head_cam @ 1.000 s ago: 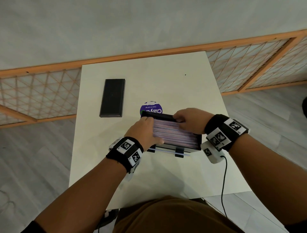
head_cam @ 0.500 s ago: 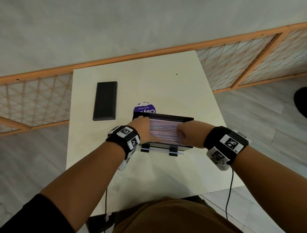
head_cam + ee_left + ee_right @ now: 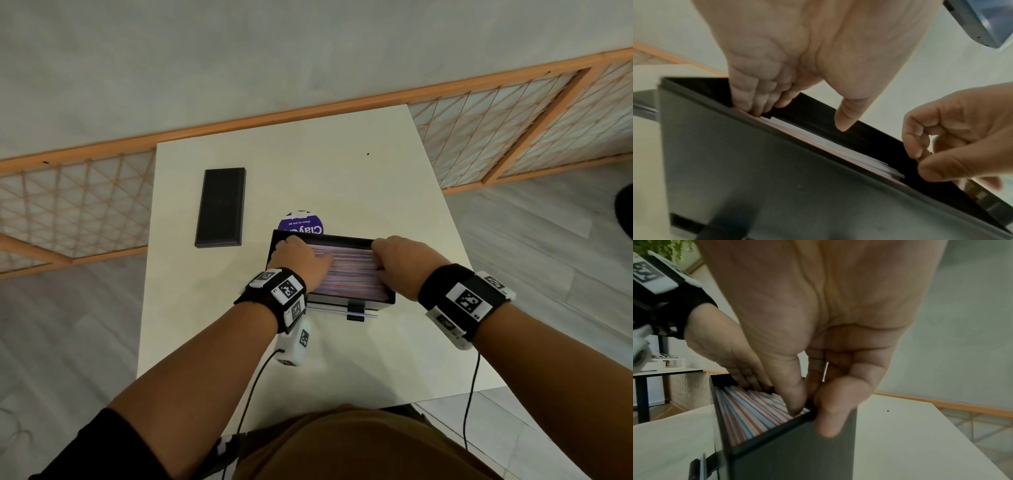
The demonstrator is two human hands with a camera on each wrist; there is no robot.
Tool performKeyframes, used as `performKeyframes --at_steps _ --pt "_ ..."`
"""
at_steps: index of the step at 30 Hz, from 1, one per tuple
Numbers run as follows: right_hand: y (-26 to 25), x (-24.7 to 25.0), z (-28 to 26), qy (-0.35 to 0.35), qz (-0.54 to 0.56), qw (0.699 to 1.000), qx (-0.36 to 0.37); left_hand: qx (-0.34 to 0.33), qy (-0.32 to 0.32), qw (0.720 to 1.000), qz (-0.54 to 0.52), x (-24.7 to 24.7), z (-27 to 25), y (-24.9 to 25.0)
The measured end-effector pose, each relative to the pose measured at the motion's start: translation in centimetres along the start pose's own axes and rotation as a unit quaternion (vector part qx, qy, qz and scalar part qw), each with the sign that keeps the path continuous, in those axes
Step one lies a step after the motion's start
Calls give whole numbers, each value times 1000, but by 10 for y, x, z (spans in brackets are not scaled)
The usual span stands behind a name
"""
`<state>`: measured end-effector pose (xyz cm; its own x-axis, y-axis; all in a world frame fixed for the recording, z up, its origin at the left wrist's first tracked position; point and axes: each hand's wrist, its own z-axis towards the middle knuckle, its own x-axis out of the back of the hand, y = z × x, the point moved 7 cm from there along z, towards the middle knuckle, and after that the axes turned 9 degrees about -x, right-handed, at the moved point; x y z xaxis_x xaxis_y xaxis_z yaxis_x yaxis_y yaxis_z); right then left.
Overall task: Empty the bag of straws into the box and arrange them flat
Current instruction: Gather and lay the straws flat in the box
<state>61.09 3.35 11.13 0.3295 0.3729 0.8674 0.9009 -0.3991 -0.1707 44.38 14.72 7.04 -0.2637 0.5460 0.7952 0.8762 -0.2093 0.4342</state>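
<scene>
A black box (image 3: 349, 298) sits mid-table, filled with striped straws (image 3: 352, 270) lying flat along its length. At the box's left end, my left hand (image 3: 301, 257) reaches in and its fingers (image 3: 756, 104) press down on the straws (image 3: 828, 146); the thumb sticks out free. My right hand (image 3: 400, 257) is at the right end. Its thumb (image 3: 795, 402) rests on the straw ends (image 3: 748, 407) inside, and a finger lies outside the end wall (image 3: 797, 451), pinching it.
The black lid (image 3: 221, 207) lies at the table's left. A purple round-labelled bag (image 3: 301, 222) lies just behind the box. Loose straws and a black clip (image 3: 354, 310) stick out under the box's front. The white table (image 3: 308, 154) ends close on both sides.
My right hand slid from the box's far edge to its right end. My left hand moved up to the far-left corner. The box now sits squarer to me.
</scene>
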Motion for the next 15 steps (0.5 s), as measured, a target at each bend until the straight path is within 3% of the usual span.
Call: performKeyframes --at_steps 8,15 --pt "-8 -3 7 2 45 999 2 140 44 987 -74 3 0 -11" --pt "-11 8 21 27 35 999 23 118 6 990 -74 10 4 -18"
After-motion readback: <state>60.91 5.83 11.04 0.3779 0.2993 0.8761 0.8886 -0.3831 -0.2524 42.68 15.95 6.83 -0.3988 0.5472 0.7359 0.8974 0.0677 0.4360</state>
